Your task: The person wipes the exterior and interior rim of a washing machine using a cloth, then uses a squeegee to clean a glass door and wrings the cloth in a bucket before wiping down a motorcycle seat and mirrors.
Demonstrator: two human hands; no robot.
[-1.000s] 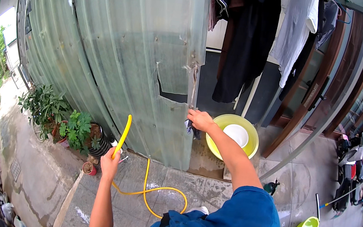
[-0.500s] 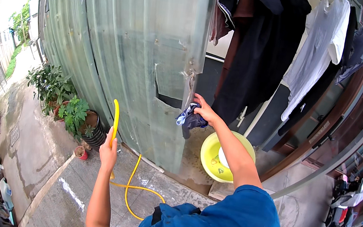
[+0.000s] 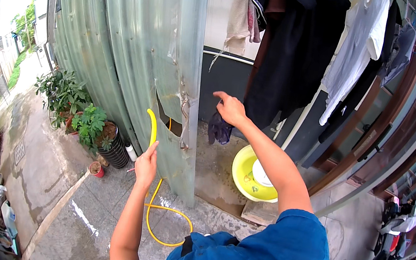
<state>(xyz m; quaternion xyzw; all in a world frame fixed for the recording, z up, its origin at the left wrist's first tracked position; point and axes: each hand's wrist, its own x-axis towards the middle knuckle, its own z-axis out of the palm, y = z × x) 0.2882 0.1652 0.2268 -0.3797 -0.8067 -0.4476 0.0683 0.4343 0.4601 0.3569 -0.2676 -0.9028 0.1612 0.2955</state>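
My left hand (image 3: 145, 168) is closed around a yellow hose (image 3: 153, 127), its end pointing up in front of the green corrugated panel (image 3: 142, 30). The hose hangs from the hand and loops over the paving below. My right hand (image 3: 230, 110) reaches past the panel's free edge, gripping a dark, crumpled cloth (image 3: 220, 130) that dangles under the palm. Its index finger sticks out toward the left. Below and to the right of the cloth stands a yellow-green basin (image 3: 241, 183) with a white, round item (image 3: 261, 173) inside.
The panel has a torn hole (image 3: 170, 116) near its edge. Dark trousers (image 3: 294, 62) and a grey-white shirt (image 3: 356, 55) hang at the upper right. Potted plants (image 3: 93, 123) and a small red pot (image 3: 97, 169) line the left. A brown-framed door (image 3: 370, 147) stands right.
The panel's free edge now lies farther left and more wall shows behind it. My right hand has risen, with the cloth hanging lower beneath it. My left hand and the hose shifted right.
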